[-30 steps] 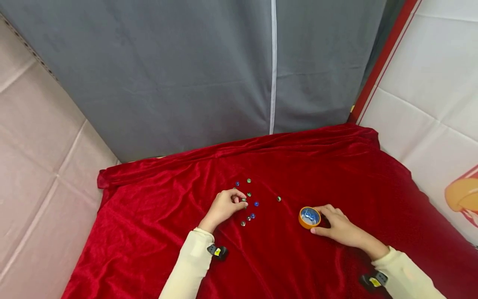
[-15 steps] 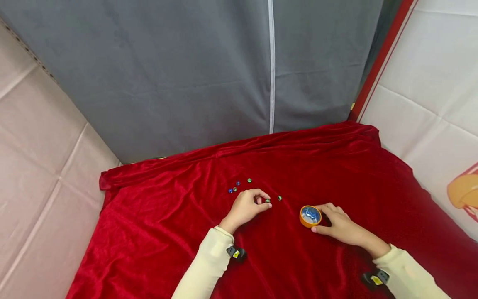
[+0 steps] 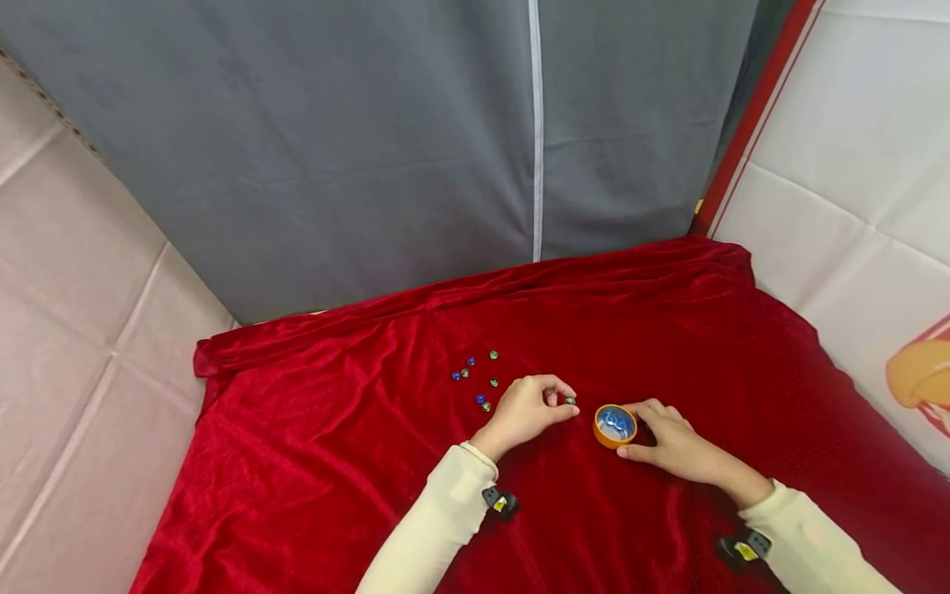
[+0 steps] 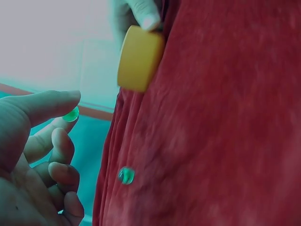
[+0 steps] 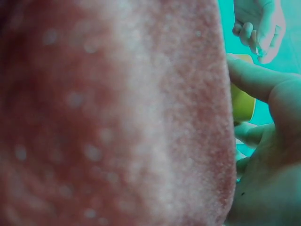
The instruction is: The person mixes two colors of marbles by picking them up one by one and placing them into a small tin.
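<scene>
My left hand (image 3: 525,410) pinches a green glass marble (image 3: 570,401) between thumb and index finger, just left of a small round orange container (image 3: 605,440). In the left wrist view this held marble (image 4: 71,114) shows at the thumb tip, the other fingers loosely curled. My right hand (image 3: 679,445) grips the container from its right side, thumb in front and fingers behind. The container's inside looks blue and whitish; its contents are too small to make out. From the right wrist, a fold of cloth hides part of the container (image 5: 243,101).
Several loose marbles lie left of my left hand, among them a blue marble (image 3: 471,361) and a green marble (image 3: 493,355). Beneath everything spreads a wrinkled red velvet cloth (image 3: 334,437). A grey curtain (image 3: 334,165) hangs behind, with pale walls on both sides.
My left hand has carried the pinched green marble rightward from the scattered marbles to near the container. Marbles at the left have come into sight behind it. My right hand stays on the container.
</scene>
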Tool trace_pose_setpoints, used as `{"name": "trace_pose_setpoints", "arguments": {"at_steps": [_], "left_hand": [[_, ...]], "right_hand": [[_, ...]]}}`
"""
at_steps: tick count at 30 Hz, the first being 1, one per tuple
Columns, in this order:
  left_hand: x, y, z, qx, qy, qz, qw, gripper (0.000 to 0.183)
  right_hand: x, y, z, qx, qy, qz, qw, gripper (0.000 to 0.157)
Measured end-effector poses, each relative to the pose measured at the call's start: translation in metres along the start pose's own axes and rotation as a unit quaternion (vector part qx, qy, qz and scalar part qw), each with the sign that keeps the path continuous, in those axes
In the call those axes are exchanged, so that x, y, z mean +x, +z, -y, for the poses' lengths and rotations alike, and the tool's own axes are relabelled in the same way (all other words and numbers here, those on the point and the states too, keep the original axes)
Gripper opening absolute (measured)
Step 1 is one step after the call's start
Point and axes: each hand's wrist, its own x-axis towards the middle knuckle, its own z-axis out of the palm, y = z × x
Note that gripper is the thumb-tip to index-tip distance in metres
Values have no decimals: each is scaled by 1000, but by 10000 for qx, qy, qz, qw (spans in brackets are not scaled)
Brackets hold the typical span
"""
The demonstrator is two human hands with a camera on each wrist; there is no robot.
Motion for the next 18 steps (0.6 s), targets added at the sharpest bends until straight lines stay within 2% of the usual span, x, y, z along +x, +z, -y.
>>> {"name": "trace_pose_setpoints", "arguments": {"at_steps": [6,10,18], "left_hand": [[5,15,-7,-292,-12,114,9995,13],[7,23,-10,-266,-43,182,9995,12],[12,39,-11,-248,-88,272,9993,13]], "right_hand": [[0,1,0,-21,-13,-31,10000,60],[1,2,-2,-68,24,-83,9999,59],[1,2,-3,0,144,68,9999,62]]}}
